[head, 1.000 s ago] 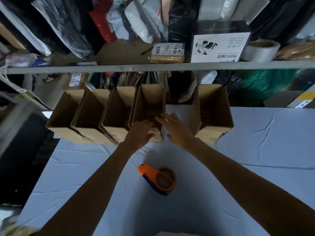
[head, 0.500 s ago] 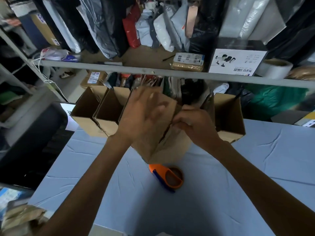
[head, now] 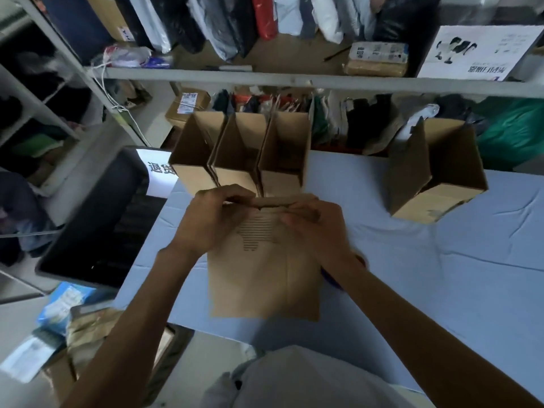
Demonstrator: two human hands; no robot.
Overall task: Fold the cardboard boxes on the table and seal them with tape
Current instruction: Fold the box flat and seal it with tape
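Both hands (head: 265,222) pinch one flat, matte cardboard box (head: 265,278) — top edge.

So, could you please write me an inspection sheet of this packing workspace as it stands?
Surface: table under a wrinkled pale blue cloth.
Job's things: one flat cardboard box in front of the person; three open boxes standing side by side at the far edge, a fourth open box apart to the right. The tape dispenser is almost hidden behind the right forearm.
Clutter: nothing seen loose on the cloth.
Grips: left hand and right hand both pinch the flat box's top edge.
Cables: white cord hanging off the shelf post at left.
Surroundings: shelf packed with bagged parcels; packages on the floor at left.
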